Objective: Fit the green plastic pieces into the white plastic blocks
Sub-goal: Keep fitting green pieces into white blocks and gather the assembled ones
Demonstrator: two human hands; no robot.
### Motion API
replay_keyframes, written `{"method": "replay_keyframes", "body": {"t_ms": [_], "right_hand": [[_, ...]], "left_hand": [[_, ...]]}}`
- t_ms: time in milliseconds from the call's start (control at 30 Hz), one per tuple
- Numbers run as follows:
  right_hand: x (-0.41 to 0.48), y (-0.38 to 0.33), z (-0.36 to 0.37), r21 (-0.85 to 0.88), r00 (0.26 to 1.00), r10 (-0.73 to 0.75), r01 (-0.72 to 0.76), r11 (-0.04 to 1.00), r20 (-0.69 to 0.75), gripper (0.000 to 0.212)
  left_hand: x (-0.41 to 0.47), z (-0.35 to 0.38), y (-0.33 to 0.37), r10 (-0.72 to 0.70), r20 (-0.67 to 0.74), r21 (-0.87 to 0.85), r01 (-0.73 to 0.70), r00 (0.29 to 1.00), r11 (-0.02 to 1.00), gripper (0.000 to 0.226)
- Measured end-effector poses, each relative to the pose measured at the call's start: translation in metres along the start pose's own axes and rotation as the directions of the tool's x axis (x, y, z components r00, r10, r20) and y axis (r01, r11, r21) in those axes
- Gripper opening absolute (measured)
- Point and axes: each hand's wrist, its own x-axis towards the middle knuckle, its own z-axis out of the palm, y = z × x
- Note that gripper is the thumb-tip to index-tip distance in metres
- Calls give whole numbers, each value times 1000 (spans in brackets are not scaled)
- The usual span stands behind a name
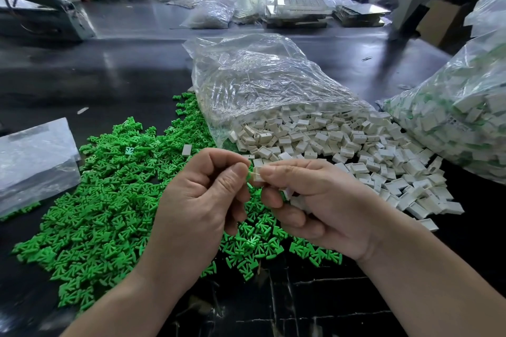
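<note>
- The insertion step is judged to be in hand: a single green piece [249, 174] is held against a white block [257, 174] just below the centre of the frame.
- The green piece is pinched between thumb and forefinger of the left hand [202, 200], whose other fingers are curled inward.
- The white block is gripped between thumb and forefinger of the right hand [309, 200]. More white blocks appear to be tucked under its curled lower fingers, though this cannot be told for certain.
- Piece and block are seen touching. Only a sliver of green is shown, so how far it is seated cannot be told.
- For the next move, a straight push into the block's opening is called for, with the piece kept square.
- The heap of green pieces [109, 200] is spread across the lower left, beneath and left of the hands.
- The heap of white blocks [342, 145] is spilled from a clear bag [260, 82] at centre right, just beyond the right hand.
- A second bag [465, 117], at the right edge, is filled with white blocks with green showing among them, judged to be finished units.
</note>
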Motion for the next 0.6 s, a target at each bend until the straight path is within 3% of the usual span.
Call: {"method": "replay_keyframes", "body": {"t_ms": [300,600], "right_hand": [[0,0,2,13,1000,-3,3,1000,-12,16],[1,2,2,-6,1000,-15,15,1000,-6,16]], "left_hand": [[-1,3,2,85,-115,123,-71,990,990,9],[-3,7,4,103,-97,185,-84,990,979,11]]}}
